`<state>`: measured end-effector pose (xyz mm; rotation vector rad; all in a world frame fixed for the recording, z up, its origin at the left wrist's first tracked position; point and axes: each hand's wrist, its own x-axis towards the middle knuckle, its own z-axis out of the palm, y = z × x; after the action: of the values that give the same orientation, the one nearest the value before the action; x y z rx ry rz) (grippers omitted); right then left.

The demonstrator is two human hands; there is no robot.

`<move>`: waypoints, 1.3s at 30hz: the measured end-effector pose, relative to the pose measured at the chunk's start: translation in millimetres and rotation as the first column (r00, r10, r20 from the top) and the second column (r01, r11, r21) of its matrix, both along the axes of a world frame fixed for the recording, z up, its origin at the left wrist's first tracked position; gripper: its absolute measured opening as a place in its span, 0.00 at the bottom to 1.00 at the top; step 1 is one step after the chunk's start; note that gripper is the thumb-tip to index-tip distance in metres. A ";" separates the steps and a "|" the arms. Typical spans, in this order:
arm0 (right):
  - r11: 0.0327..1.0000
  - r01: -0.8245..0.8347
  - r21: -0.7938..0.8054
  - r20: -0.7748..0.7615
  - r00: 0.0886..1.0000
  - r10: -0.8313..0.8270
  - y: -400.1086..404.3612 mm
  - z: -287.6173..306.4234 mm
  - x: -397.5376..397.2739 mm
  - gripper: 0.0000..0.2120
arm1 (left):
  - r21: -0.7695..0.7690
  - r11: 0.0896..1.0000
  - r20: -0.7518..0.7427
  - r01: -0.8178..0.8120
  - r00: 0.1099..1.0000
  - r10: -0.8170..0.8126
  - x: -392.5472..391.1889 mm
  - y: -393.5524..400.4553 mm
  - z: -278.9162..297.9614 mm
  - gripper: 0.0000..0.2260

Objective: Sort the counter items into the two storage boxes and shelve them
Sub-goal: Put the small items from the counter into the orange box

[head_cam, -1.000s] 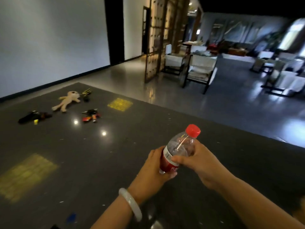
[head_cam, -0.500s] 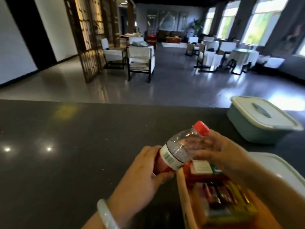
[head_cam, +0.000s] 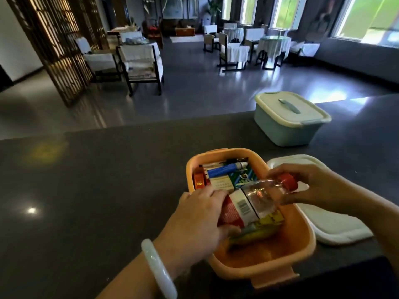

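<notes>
An open orange storage box (head_cam: 302, 251) stands on the dark counter in front of me, holding several small packets and a blue tube. A clear plastic bottle (head_cam: 257, 201) with a red cap and red-and-white label lies tilted over the box. My left hand (head_cam: 198, 221) grips its lower, labelled end inside the box. My right hand (head_cam: 313, 186) holds its neck and cap end above the box's right rim.
The orange box's white lid (head_cam: 332, 225) lies on the counter to the right. A closed pale-green box (head_cam: 287, 119) with a cream lid sits at the counter's far edge. Beyond are chairs, tables and a wooden screen.
My view has swung right, away from the toys on the counter. Both hands have carried the bottle over and down into the orange box.
</notes>
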<state>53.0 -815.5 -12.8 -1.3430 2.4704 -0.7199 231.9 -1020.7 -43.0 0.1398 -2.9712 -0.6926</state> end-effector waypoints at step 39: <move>0.787 -0.326 0.524 0.069 0.937 0.342 -3.8 -55.8 9.2 0.20 | -0.021 0.995 0.285 0.095 0.955 -0.085 -13.3 21.9 -37.6 0.26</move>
<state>62.2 -819.3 -68.6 -1.4937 2.1206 0.0731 218.6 -998.8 -80.6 0.1107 -3.2806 -0.6833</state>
